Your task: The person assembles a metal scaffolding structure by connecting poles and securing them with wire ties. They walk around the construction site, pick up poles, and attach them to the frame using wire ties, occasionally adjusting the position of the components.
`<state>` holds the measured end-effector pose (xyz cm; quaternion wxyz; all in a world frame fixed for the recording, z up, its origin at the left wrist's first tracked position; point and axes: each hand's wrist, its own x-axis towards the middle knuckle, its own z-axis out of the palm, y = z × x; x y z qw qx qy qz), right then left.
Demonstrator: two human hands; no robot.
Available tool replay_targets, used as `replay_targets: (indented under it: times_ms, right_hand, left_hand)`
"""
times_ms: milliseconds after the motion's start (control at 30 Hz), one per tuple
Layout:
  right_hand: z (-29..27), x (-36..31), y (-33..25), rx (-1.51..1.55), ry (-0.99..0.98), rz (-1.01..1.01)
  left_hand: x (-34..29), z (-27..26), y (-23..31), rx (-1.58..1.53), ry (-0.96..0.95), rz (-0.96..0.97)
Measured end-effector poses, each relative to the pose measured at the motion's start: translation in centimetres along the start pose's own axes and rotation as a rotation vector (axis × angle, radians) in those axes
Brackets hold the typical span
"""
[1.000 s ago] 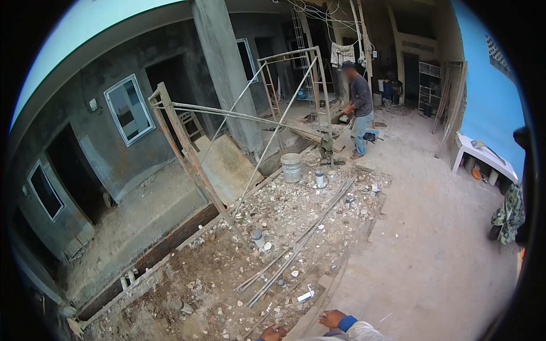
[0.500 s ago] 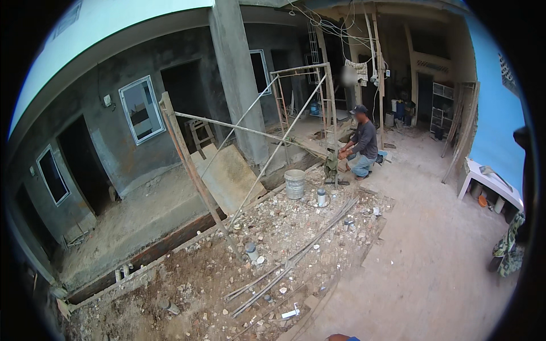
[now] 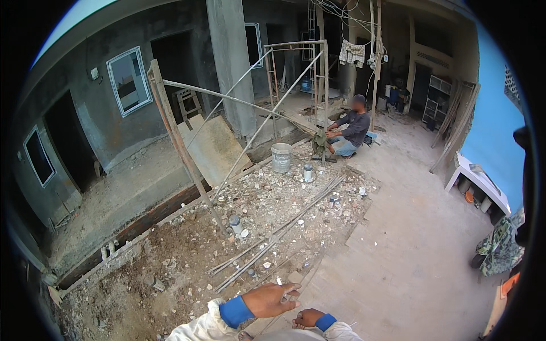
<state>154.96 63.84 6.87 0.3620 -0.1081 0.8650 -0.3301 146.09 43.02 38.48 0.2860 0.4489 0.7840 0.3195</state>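
Note:
Both my hands are low in the picture, in light sleeves with blue cuffs. My left hand (image 3: 270, 300) reaches rightward above the rubble edge, its thumb apart from its fingers and nothing seen between them. Just right of it, my right hand (image 3: 309, 318) has its fingers curled in; whether something small is inside is hidden. Beyond the hands, long thin poles (image 3: 278, 236) lie in a loose bundle on the stony ground. A small white piece (image 3: 278, 281) shows just behind my left hand, partly covered by it.
A metal scaffold frame (image 3: 267, 108) with crossed braces stands ahead. Near its base a person (image 3: 351, 128) squats beside a grey bucket (image 3: 281, 158). Capped pipe stubs (image 3: 235, 223) rise from the rubble. To the right are paved floor (image 3: 398, 256) and a white bench (image 3: 480, 181).
My hands and forearms have come up into view from the lower edge. The view has tilted and shifted a little, and an orange object now shows at the right edge.

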Motion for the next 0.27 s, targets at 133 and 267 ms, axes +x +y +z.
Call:
replay_targets:
  times_ms: [133,267]
  right_hand:
    - [2.5,2.7,2.3,0.051,0.148,-0.242]
    - [7.8,4.5,6.4,0.124,0.751,-0.436]
  left_hand:
    - [0.0,-5.6,9.5,0.338,-0.215,0.015]
    - [1.0,-5.3,12.2,0.524,-0.155,0.387]
